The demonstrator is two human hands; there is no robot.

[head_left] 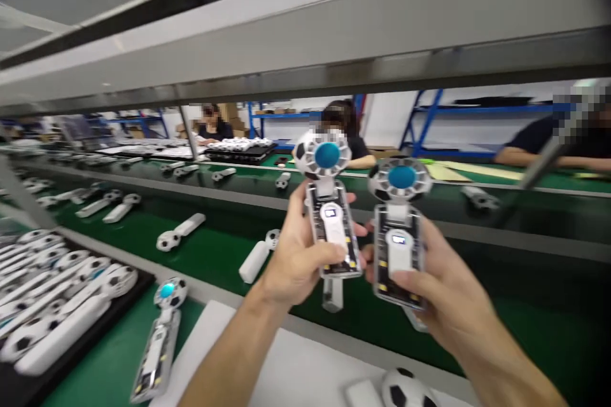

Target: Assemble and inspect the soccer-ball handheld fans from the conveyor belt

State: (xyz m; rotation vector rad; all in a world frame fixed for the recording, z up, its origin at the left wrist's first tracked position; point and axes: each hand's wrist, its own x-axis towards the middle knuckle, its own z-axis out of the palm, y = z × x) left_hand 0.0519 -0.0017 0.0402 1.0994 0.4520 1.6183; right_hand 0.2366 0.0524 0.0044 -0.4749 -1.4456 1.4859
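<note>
Two devices with football-patterned round heads and blue centres are held up side by side. My left hand [296, 257] is closed round the left device [333, 226], its thumb on the white strip below a small lit display. Closed on the right device [398, 248] is my right hand [443, 280], thumb also on the white strip. Both devices stand roughly upright, with a narrow gap between them. A similar device [157, 343] lies on the green surface at the lower left, its round centre glowing blue.
A black tray [62, 381] at the left holds several football-headed devices. More lie along the green conveyor [217, 273]. A white sheet [305, 362] and another football head [405, 389] are in front. People sit across the line; a metal beam [286, 32] crosses overhead.
</note>
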